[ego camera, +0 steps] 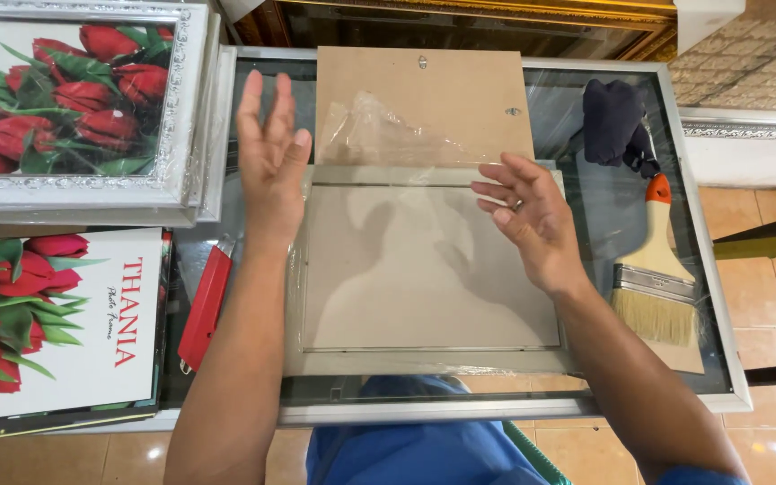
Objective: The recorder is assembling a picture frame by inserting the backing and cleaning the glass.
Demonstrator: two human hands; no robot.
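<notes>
Frame (424, 269) lies face down in the middle of the glass-topped bench (720, 359), its grey backing turned up and its pale border showing along the near edge. Left hand (271, 157) hovers over the frame's upper left corner, fingers spread wide, palm turned inward, gripping nothing. Right hand (532, 216) hangs over the upper right corner, fingers loosely fanned and pointing left, a ring on one finger, also holding nothing; whether it touches the backing is hard to tell. Between the hands, crumpled clear film (388, 135) lies on a brown board (460, 90) that sits just beyond the frame, two small metal clips on it. Left of the frame, a red cutter (204, 301) rests on the glass. To the right lies a wide brush (653, 287) with a pale handle and orange tip, and a dark cloth (617, 121) bunched beyond it. Framed tulip pictures (74, 108) are stacked at far left, with a flat tulip box (56, 323) nearer.
</notes>
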